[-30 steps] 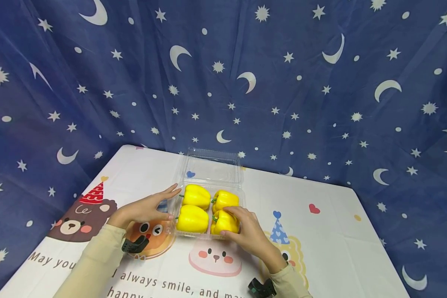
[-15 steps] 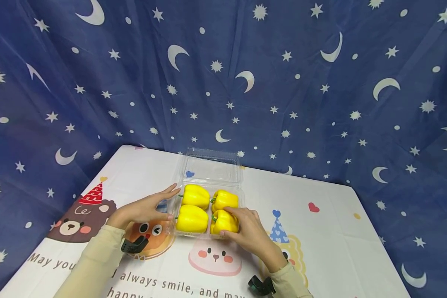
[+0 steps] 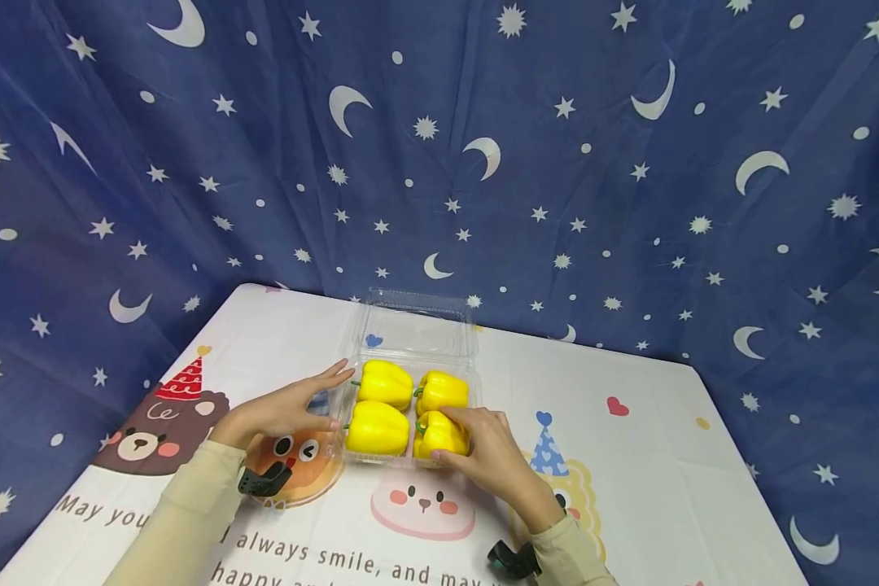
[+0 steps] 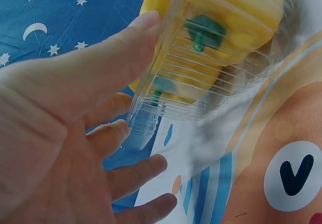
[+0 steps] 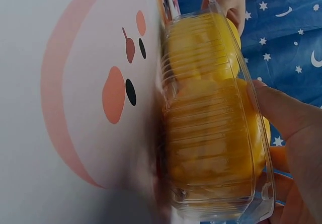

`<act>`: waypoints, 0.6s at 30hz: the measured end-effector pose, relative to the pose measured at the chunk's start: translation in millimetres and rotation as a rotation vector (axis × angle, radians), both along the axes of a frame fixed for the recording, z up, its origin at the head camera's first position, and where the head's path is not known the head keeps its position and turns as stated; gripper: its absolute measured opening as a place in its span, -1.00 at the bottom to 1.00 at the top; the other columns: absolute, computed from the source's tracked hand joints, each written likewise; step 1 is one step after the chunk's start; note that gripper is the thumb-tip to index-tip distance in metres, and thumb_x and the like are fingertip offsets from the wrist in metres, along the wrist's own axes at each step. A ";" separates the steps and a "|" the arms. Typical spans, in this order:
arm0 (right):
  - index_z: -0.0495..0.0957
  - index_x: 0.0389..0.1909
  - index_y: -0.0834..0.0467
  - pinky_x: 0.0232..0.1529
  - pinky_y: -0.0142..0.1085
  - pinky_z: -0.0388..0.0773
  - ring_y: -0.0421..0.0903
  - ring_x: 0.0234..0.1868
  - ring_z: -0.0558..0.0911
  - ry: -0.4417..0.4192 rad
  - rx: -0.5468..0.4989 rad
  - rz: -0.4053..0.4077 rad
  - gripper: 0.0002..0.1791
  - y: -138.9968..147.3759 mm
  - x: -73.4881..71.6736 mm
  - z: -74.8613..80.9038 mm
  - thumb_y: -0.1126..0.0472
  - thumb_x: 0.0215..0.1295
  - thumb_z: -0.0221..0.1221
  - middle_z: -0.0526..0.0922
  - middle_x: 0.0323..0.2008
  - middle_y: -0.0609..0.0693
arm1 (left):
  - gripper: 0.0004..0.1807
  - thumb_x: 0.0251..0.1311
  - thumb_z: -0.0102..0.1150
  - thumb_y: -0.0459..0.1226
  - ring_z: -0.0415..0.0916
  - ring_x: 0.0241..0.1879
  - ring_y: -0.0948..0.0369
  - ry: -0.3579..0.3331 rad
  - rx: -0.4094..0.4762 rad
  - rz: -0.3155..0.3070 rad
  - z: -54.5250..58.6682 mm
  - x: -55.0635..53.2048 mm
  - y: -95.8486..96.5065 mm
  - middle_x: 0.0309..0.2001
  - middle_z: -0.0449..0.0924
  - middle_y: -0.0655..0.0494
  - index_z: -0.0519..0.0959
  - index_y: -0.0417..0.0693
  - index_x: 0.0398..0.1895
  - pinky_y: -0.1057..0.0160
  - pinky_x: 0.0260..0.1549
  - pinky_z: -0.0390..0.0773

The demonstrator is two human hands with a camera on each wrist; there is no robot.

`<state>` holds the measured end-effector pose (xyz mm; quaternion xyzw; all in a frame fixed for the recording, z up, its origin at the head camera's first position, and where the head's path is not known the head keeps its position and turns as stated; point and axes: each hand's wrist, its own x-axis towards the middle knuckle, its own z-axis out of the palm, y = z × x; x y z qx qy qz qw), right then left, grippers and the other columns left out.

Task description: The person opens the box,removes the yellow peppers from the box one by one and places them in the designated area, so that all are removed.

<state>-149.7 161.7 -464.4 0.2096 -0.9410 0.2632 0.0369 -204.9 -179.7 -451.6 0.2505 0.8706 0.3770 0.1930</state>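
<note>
In the head view, several yellow bell peppers with green stems sit in two columns in a clear plastic clamshell box (image 3: 476,376), whose lid (image 3: 419,330) is tipped back. My right hand (image 3: 492,457) holds the front right bell pepper (image 3: 434,439), fingers over its top and thumb at its near side. In the right wrist view the thumb lies at the rim (image 5: 245,90). At the box's left side is my left hand (image 3: 282,411), fingers spread and fairly straight. The left wrist view has its thumb tip against the rim, beside the front left bell pepper (image 3: 377,430).
The box stands toward the back of a table with a white printed cloth (image 3: 615,505) showing cartoon animals and lettering. Behind it hangs a dark blue curtain (image 3: 527,187) with stars and moons. A black strap device (image 3: 265,480) is on the left wrist, another (image 3: 513,561) on the right.
</note>
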 end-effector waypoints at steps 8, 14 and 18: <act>0.60 0.23 0.11 0.10 -0.12 0.36 -0.06 0.02 0.66 0.028 0.006 -0.010 -0.29 -0.1 -0.8 1.0 -0.11 0.07 0.48 0.77 0.04 0.01 | -0.04 0.23 0.37 -0.10 -0.17 0.58 -0.35 0.022 -0.008 -0.015 -0.5 -3.3 1.2 0.65 -0.24 -0.23 0.08 -0.10 0.61 -0.44 0.45 0.01; 0.63 0.20 0.11 0.13 -0.11 0.39 -0.08 0.00 0.66 0.033 -0.017 -0.006 -0.32 -0.6 -1.1 -0.9 -0.09 0.06 0.49 0.78 0.01 -0.01 | -0.04 0.23 0.37 -0.11 -0.17 0.58 -0.35 0.014 -0.010 -0.006 0.6 -1.3 0.0 0.65 -0.23 -0.23 0.09 -0.10 0.61 -0.45 0.44 0.01; 0.65 0.18 0.11 0.12 -0.11 0.41 -0.09 -0.03 0.66 0.050 -0.034 -0.006 -0.33 -0.9 0.0 -4.1 -0.08 0.03 0.51 0.79 -0.03 -0.03 | -0.04 0.23 0.37 -0.12 -0.17 0.58 -0.34 0.008 -0.014 -0.004 -0.1 0.9 -0.8 0.65 -0.24 -0.23 0.08 -0.10 0.61 -0.44 0.45 0.01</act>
